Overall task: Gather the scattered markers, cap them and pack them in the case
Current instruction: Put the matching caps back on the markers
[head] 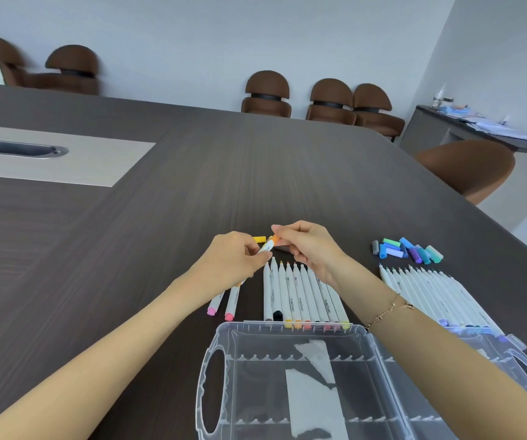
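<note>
both hands are up over the dark table (256,173), meeting just above the near rows of pens. the left hand (235,254) has its fingers curled round a white marker (265,248), pinching the barrel, and the right hand (306,244) pinches the orange cap (275,239) at the marker's far end between thumb and fingertips; whether that cap is fully seated i cannot tell. a loose yellow cap (259,239) lies on the table right behind the left hand's knuckles.

below the hands, a row of uncapped white markers (300,296) lies side by side, tips pointing away, coloured ends toward the clear plastic case (221,331). the case sits open at the near edge, its slotted dividers showing, no pens in the part i can see. two pink-ended markers (224,304) lie just left of that row, partly under the left wrist.

off to the right, a second row of white markers (430,287) runs under the right forearm, which wears a thin bracelet (389,309). beyond that row is a little heap of blue, green and purple caps (406,249).

brown chairs (267,93) line the far wall.
</note>
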### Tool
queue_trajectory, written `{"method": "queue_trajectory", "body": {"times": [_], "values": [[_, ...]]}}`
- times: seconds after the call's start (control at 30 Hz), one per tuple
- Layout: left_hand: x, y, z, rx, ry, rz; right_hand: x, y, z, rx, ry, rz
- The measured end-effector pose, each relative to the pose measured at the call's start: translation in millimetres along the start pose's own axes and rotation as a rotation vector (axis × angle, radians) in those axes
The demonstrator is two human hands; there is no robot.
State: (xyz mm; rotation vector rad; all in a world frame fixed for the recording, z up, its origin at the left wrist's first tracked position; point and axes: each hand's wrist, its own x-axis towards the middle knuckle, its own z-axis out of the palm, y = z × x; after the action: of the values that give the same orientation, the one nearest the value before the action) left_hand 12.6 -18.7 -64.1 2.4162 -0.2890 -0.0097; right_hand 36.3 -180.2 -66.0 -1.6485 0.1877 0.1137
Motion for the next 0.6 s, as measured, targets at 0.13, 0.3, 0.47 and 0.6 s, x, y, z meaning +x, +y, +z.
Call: {"method": "queue_trajectory", "body": {"times": [0.13, 0.3, 0.47, 0.6], "values": [[1, 1, 1, -0.027, 0.013, -0.035, 1, 1, 6, 0.058, 0.026, 0.044], [-3, 3, 7, 0.019, 0.004, -0.019, 2, 5, 6, 0.024, 0.003, 0.055], [-4, -1, 10, 0.075, 0.070, 0.011, 6, -6, 6, -0.301, -0.043, -0.104], [-8, 0, 10, 0.162, 0.019, 0.003, 22, -7, -12, -0.592, 0.132, -0.282]]}}
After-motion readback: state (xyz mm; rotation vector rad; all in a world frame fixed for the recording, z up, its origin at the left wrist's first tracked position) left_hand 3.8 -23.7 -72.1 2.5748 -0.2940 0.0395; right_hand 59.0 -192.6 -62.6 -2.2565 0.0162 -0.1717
